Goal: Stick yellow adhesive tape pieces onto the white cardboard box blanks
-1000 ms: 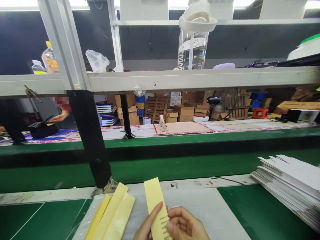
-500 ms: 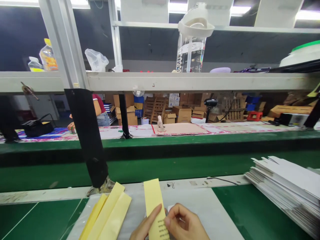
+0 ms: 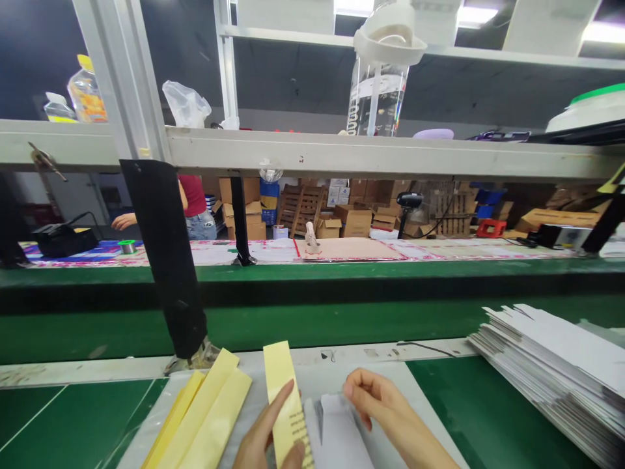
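My left hand (image 3: 258, 436) grips a pale yellow paper strip (image 3: 279, 384) with small dark print near its lower end, holding it upright at the bottom of the view. My right hand (image 3: 377, 405) is apart from that strip, with curled fingers just above and beside a folded white card (image 3: 336, 438). To the left lie several similar yellow strips (image 3: 215, 407), overlapping on a pale grey sheet (image 3: 332, 376). The lower parts of both hands are cut off by the frame edge.
A tall stack of white card sheets (image 3: 551, 358) lies at the right on the green workbench (image 3: 439, 417). A black strap-covered post (image 3: 163, 260) rises behind the sheet. Beyond a green belt, a person (image 3: 195, 202) works at a far table among cardboard boxes (image 3: 354, 221).
My right hand has moved right, off the yellow strip, and a folded white card now shows beneath it. The strip in my left hand has shifted left. The far person is more visible.
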`<state>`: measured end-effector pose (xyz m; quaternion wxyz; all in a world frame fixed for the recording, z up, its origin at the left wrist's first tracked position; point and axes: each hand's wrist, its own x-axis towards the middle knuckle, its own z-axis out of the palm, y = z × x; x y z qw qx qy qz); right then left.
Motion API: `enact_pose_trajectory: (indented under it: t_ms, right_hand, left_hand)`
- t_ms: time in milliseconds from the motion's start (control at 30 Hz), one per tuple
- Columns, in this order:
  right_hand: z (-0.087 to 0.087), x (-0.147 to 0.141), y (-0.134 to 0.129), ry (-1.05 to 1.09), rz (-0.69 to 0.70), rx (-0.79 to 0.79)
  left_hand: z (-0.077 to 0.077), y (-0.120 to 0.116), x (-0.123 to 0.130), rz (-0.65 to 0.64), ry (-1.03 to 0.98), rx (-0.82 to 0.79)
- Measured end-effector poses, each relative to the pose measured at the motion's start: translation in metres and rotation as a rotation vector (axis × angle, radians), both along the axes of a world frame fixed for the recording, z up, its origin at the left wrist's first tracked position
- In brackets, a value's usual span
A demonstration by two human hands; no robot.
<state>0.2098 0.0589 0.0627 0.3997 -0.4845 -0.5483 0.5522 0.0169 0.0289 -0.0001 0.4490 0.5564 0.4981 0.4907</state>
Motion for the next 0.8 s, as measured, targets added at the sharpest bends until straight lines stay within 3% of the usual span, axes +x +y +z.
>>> enact_pose_trajectory:
  t_ms: [100, 233, 600, 800]
  right_hand:
    - [-0.021, 0.013, 0.013, -0.088, -0.016, -0.105]
    - [-0.046, 0.017, 0.016, -0.143, 0.02, -0.169]
    - [-0.034, 0.007, 0.0, -0.106, -0.007, -0.168]
    - [-0.045, 0.006, 0.002, -0.103, -0.001, -0.129]
  left_hand:
    - [-0.001, 0.0, -0.004, 0.075, 0.167, 0.097]
    - [-0.006, -0.001, 0.0, 0.105, 0.195, 0.053]
    - [-0.018, -0.001, 0.002, -0.025, 0.237, -0.032]
    - [-0.013, -0.002, 0.004, -0.041, 0.28, -0.024]
